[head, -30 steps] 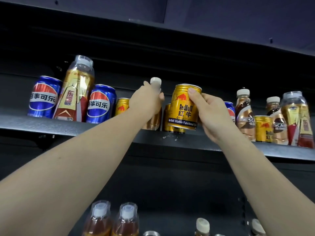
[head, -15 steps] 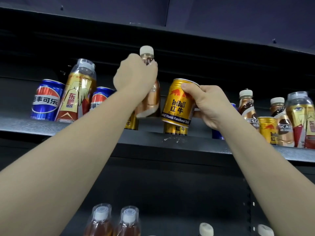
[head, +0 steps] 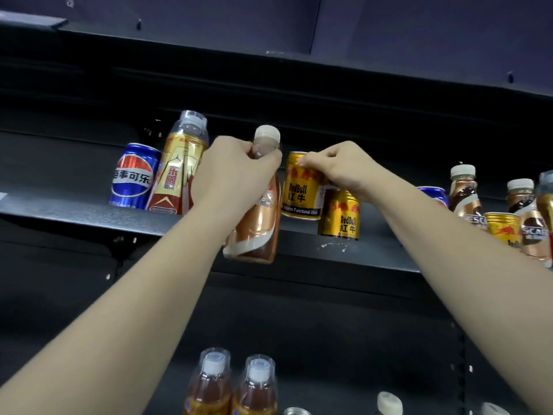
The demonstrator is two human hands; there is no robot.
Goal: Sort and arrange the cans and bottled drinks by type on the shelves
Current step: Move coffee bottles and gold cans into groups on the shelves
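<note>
Aloft, left hand (head: 236, 175) fingers grip the slick, full-looking coffee bottle (head: 254, 217) below its cap, while right hand (head: 341, 172) fingers pinch the rigid Red Bull can (head: 300, 190) at its rim.

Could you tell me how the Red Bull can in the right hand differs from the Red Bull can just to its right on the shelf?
The held Red Bull can is gripped near its top by the right hand; the standing Red Bull can is touched by nothing. The held can sits higher in the picture and farther left, beside the coffee bottle in the left hand; the standing can rests at the shelf front edge. Both are upright, gold, with the same label.
</note>
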